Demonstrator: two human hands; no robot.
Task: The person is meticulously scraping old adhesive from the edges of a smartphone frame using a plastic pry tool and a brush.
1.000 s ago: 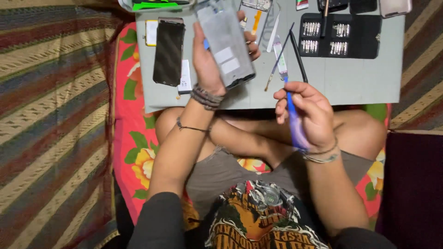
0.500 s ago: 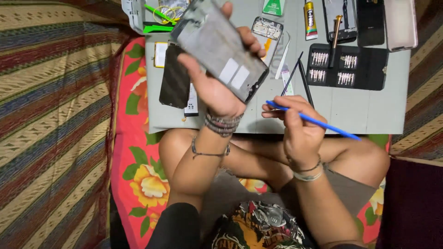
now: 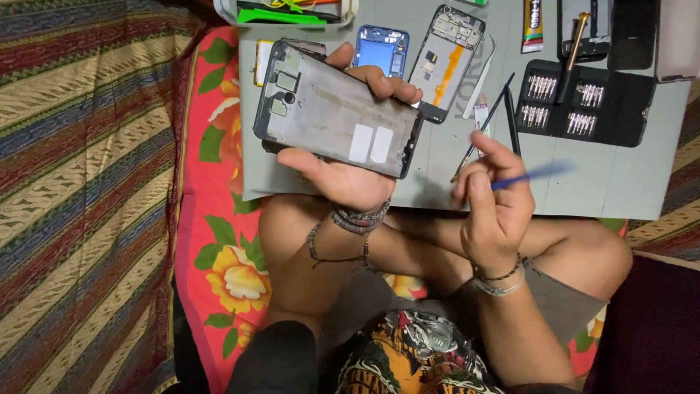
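Blue tool (image 3: 536, 175) blurred, tip hidden by right hand (image 3: 492, 211)

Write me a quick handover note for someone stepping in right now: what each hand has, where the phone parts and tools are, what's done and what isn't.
Left hand: grip closed around the grey metal phone frame, bare inner side up, held above the grey work mat.
Right hand: grip closed on the thin blue plastic pry tool, tip apart from the frame.
On the mat: blue phone back cover, second opened phone frame with orange strip, black case of screwdriver bits, black tweezers, glue tube.
Done: the held frame is stripped of its screen.
Left: the pry tool has not yet touched the frame.
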